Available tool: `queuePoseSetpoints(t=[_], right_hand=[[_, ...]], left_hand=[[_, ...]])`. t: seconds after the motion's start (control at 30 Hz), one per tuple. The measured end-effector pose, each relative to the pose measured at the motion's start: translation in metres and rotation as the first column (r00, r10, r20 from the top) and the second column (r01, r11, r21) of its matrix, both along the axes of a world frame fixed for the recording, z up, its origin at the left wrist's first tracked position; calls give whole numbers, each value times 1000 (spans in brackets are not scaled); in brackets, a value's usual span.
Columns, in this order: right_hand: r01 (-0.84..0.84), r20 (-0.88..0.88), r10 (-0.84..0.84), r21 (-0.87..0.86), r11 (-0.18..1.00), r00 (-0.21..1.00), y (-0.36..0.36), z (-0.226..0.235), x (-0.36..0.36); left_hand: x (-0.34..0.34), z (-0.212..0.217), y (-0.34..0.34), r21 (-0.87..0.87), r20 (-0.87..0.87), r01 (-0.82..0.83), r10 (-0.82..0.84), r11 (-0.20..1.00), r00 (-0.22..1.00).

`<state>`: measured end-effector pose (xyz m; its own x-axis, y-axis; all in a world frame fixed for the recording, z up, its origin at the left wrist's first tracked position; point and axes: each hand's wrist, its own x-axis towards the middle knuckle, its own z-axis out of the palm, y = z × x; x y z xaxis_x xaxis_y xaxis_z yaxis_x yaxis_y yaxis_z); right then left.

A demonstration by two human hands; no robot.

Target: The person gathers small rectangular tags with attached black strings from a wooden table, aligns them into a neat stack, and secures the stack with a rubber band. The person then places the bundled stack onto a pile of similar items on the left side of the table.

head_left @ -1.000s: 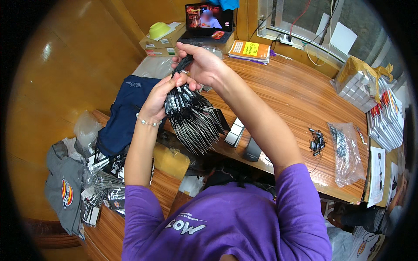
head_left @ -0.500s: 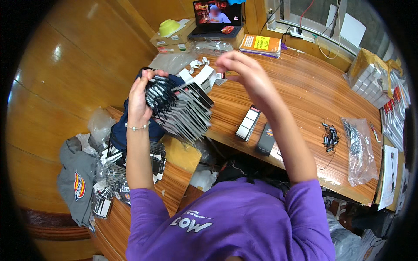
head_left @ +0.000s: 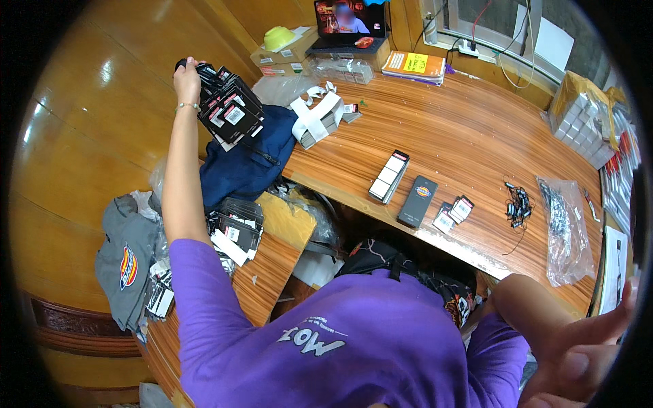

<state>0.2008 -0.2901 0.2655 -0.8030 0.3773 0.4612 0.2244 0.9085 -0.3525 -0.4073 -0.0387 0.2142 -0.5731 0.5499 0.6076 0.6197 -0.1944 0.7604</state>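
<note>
Left hand (head_left: pixel 187 83) grips tags (head_left: pixel 233 109); right hand (head_left: pixel 577 350) apart

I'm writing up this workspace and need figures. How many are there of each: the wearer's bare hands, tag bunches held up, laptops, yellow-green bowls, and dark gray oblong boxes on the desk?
Bare hands, left hand and right hand: 2
Tag bunch held up: 1
Laptop: 1
Yellow-green bowl: 1
Dark gray oblong box: 1
Total: 6
</note>
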Motion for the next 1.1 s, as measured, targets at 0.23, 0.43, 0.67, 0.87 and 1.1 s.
queuePoseSetpoints(t=[0.23,0.43,0.67,0.87,1.1], right_hand=[[81,-227,-85,-28,996,970,16,-14,-48],[192,-223,-162,121,974,961,19,-29,-6],[5,-95,-5,5,1000,996,54,-22,-31],[664,59,-682,-299,685,729,59,-21,-96],[226,98,-204,-477,849,974,306,-189,-200]], left_hand=[[-57,12,-5,-235,72,3,14,972,997],[-2,20,-51,-65,285,234,-207,970,936],[43,9,-87,182,277,422,-458,888,844],[77,-39,-106,386,287,424,-543,819,789],[121,-81,-90,408,89,634,-720,656,688]])
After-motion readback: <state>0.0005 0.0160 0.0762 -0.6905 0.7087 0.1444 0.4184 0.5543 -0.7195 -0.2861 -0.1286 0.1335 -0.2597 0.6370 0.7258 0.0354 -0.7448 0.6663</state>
